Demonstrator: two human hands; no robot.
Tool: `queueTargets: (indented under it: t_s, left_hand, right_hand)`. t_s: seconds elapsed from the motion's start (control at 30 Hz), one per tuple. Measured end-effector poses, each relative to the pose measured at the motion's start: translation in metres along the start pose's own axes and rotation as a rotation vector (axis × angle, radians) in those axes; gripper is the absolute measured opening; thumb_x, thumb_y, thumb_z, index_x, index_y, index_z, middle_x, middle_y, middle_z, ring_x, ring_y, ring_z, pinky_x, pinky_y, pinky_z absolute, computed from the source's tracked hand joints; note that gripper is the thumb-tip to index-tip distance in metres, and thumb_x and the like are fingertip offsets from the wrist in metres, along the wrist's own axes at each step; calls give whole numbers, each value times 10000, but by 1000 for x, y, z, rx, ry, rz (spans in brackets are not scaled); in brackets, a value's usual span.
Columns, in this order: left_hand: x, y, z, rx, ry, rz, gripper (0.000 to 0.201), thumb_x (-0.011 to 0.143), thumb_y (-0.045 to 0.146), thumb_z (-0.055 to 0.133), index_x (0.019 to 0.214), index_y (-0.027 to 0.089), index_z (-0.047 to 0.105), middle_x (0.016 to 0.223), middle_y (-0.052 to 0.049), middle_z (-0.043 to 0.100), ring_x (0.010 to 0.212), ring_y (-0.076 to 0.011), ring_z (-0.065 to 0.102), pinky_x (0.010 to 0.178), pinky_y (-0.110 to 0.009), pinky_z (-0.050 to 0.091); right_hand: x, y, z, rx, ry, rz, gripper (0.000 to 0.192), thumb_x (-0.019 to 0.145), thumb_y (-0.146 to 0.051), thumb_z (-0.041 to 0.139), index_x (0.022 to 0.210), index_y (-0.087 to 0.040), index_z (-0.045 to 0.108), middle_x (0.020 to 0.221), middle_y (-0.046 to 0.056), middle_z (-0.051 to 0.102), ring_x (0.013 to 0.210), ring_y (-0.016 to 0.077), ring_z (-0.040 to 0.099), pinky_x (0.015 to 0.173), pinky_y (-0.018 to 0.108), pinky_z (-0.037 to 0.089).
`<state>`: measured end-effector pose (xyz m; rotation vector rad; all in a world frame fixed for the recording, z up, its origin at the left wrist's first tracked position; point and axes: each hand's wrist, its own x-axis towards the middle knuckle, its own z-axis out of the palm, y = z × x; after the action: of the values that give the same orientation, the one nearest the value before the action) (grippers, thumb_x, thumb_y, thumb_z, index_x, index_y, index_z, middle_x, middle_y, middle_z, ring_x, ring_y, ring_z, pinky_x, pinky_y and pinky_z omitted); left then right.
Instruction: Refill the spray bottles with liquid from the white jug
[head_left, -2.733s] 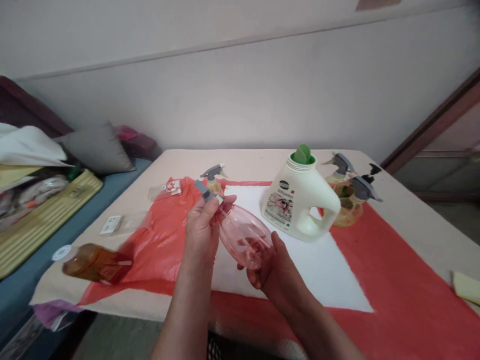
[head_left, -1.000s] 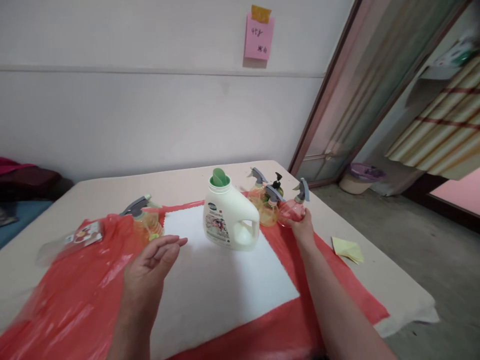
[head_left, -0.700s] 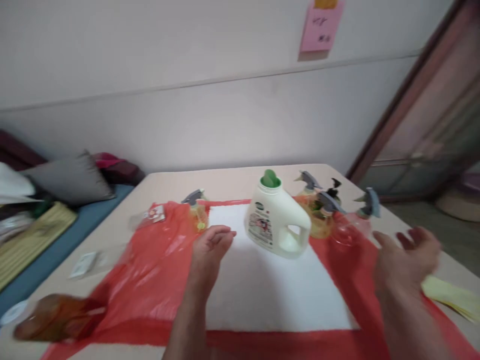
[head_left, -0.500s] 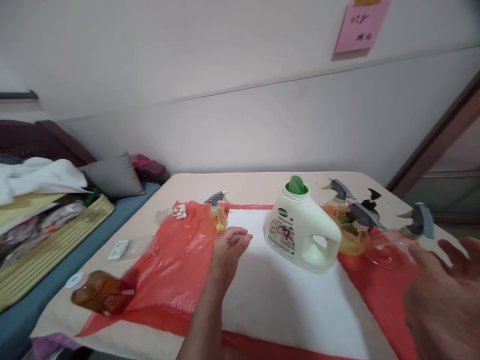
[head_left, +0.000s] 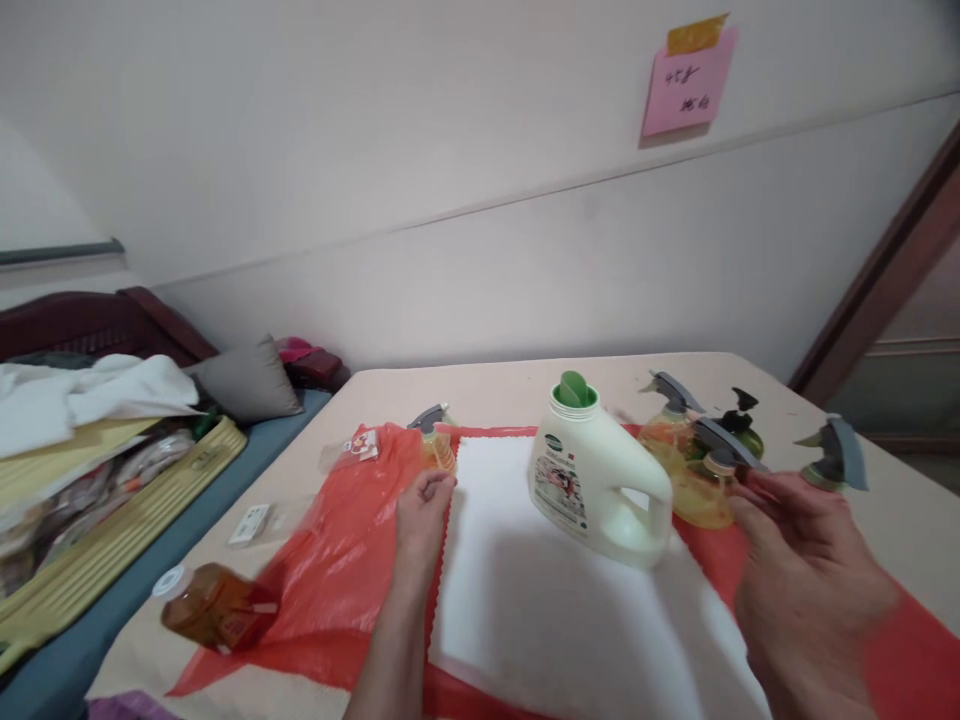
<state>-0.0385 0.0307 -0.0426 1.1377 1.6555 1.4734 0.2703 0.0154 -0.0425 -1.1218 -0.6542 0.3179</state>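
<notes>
My left hand (head_left: pixel 421 512) is closed with curled fingers beside the left edge of the white sheet (head_left: pixel 510 620), just in front of a small spray bottle (head_left: pixel 439 445). Whatever those fingers hold, if anything, is hidden. My right hand (head_left: pixel 814 570) is closed on red plastic film (head_left: pixel 911 640), which drapes over the wrist; its fingertips are close to a yellowish spray bottle (head_left: pixel 701 495). Between the hands a pale green jug (head_left: pixel 600 490) stands upright on the sheet, with a green cap or scoop (head_left: pixel 574 390) in its mouth. More red plastic (head_left: pixel 352 560) lies under the sheet.
At the left lies a bottle of amber liquid (head_left: pixel 214 605) with a white cap. A small white packet (head_left: pixel 250 524) is behind it. Other spray bottles (head_left: pixel 832 455) and a dark pump bottle (head_left: pixel 742 425) stand at the right. A pink note (head_left: pixel 686 90) hangs on the wall.
My right hand has moved left and closed, and red plastic now lies over its wrist. My left hand has shifted left and curled its fingers. The view has tilted slightly.
</notes>
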Motion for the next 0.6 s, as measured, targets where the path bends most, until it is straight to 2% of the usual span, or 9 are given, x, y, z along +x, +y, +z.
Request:
queueTargets:
  t_s: [0.17, 0.33, 0.47, 0.6]
  left_hand:
    - [13, -19, 5, 143, 54, 51, 239, 749, 347, 674, 945, 213, 704, 1051, -98, 746, 1042, -265, 672, 932, -400, 484]
    - [15, -27, 4, 365, 87, 122, 285, 801, 347, 616, 1054, 225, 668, 1201, -115, 680, 1174, -297, 599, 1027, -463, 426]
    - [21, -32, 6, 400, 118, 112, 367, 777, 327, 647, 1126, 215, 662, 1390, -154, 539, 1333, -322, 467, 1116, -477, 340]
    - [40, -35, 13, 435, 137, 72, 381, 744, 320, 691, 1109, 210, 699, 1523, -180, 396, 1436, -398, 321, 1109, -544, 319]
  right_hand:
    - [-5, -9, -1, -19, -4, 121, 316, 700, -353, 782, 993, -248, 729, 1002, 56, 693, 938, 236, 646, 1010, 466, 467]
    - [-7, -18, 1, -82, -26, 231, 370, 679, -400, 777, 1003, -230, 727, 919, 34, 706, 867, 208, 642, 921, 422, 502]
    - [-7, -21, 1, -99, -44, 261, 395, 676, -418, 755, 1027, -237, 728, 887, 17, 701, 858, 201, 651, 898, 392, 506]
    - [-7, -19, -4, -122, -97, 237, 369, 724, -422, 732, 1049, -248, 726, 914, 23, 709, 857, 208, 657, 861, 391, 510]
